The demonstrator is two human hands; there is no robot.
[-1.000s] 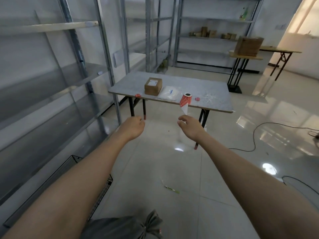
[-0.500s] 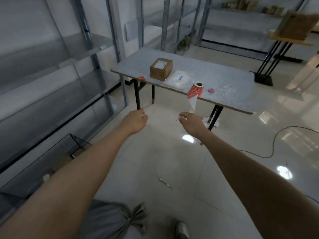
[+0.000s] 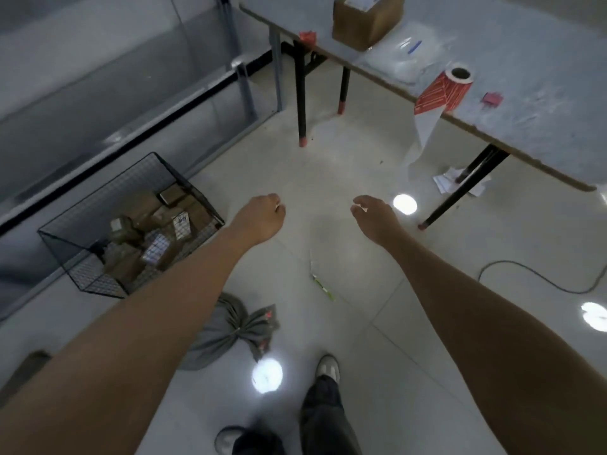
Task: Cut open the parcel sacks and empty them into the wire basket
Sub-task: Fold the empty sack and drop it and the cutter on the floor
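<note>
A grey parcel sack (image 3: 226,333), tied shut at its neck, lies on the floor under my left forearm. To its upper left stands the black wire basket (image 3: 98,205) with several brown and white parcels inside. My left hand (image 3: 262,215) hovers above the floor with fingers curled and holds nothing. My right hand (image 3: 374,215) hangs beside it, fingers loosely curled, also with nothing in it. Both hands are well apart from the sack and the basket.
A grey table (image 3: 525,103) at the upper right carries a cardboard box (image 3: 364,18), a clear bag (image 3: 404,57) and a red label roll (image 3: 443,90). A green pen-like item (image 3: 323,287) lies on the floor. Metal shelving (image 3: 98,77) lines the left. A cable (image 3: 542,280) runs right.
The camera has tilted down, bringing the wire basket, the sack and my feet into view. Both hands stay held out in front, holding nothing.
</note>
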